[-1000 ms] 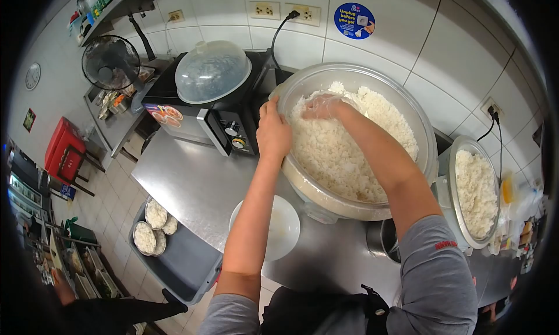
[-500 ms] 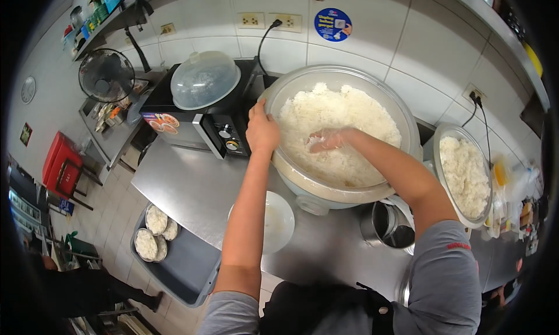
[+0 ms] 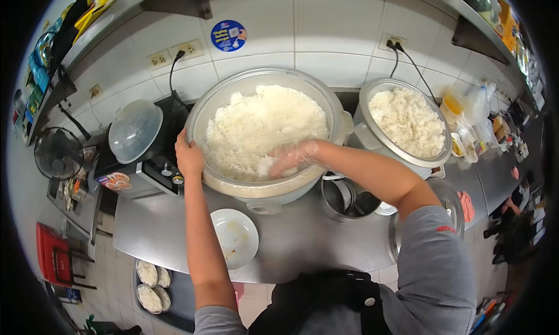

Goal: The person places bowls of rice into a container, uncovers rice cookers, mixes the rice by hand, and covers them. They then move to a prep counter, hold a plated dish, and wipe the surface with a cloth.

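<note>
A large round rice cooker (image 3: 268, 190) stands uncovered on the steel counter, filled with white rice (image 3: 262, 119). My left hand (image 3: 190, 155) grips its rim at the left side, fingers wrapped over the edge. Inside the pot, my right hand (image 3: 293, 157) wears a clear plastic glove. Its fingers curl into the rice near the front wall, with some grains at the fingertips, which are partly buried. Below the cooker, a white plate (image 3: 237, 242) with a few food bits lies beside my left forearm.
To the right stands a second rice-filled cooker (image 3: 368, 138). A metal pot (image 3: 340, 210) with a utensil inside sits under my right forearm. At left is a black microwave (image 3: 166, 180) with a clear dome cover (image 3: 135, 131). A grey tub (image 3: 180, 303) holds several rice bowls (image 3: 149, 299) below the counter.
The camera view has turned right, showing more of the second cooker. My right hand has shifted toward the front of the pot, deeper in the rice. My left hand stays on the rim.
</note>
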The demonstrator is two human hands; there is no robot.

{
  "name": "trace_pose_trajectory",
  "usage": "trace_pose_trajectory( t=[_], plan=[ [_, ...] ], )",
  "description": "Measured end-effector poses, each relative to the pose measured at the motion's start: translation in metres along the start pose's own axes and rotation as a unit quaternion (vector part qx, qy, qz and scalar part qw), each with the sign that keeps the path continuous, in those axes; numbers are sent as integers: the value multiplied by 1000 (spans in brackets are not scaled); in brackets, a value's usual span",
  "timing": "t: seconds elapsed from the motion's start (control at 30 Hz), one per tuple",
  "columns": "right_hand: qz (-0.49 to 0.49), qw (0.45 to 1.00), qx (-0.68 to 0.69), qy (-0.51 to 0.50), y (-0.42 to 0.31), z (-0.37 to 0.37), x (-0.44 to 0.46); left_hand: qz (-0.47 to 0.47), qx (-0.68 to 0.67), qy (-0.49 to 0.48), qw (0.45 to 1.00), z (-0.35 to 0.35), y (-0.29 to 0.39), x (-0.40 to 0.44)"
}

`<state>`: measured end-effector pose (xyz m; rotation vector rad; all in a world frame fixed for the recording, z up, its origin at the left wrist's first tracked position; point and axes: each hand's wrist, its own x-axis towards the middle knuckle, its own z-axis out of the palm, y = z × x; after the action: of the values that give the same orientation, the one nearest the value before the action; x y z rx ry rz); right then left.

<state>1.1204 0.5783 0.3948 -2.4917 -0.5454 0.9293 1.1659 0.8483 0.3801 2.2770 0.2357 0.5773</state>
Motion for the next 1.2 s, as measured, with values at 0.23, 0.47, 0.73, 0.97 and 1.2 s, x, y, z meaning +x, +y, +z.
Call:
trace_pose_trajectory(
  t=[0.23,0.47,0.73,0.97,1.2],
  plan=[
    [-123,746,645,113,-15,-22,-29,-10,-2,-15,1000,-2,5,-1],
    [-217,624,703,263,41,-53,-75,-15,-17,-23,999,-1,0,2],
    [-32,770,390,504,191,-79,-193,7,-20,-4,1000,2,-7,4],
    [118,917,-122,360,403,-68,-160,6,-30,-5,1000,3,-8,5],
    [155,853,261,424,327,-100,-165,6,-21,-2,1000,4,-11,7]
  ],
)
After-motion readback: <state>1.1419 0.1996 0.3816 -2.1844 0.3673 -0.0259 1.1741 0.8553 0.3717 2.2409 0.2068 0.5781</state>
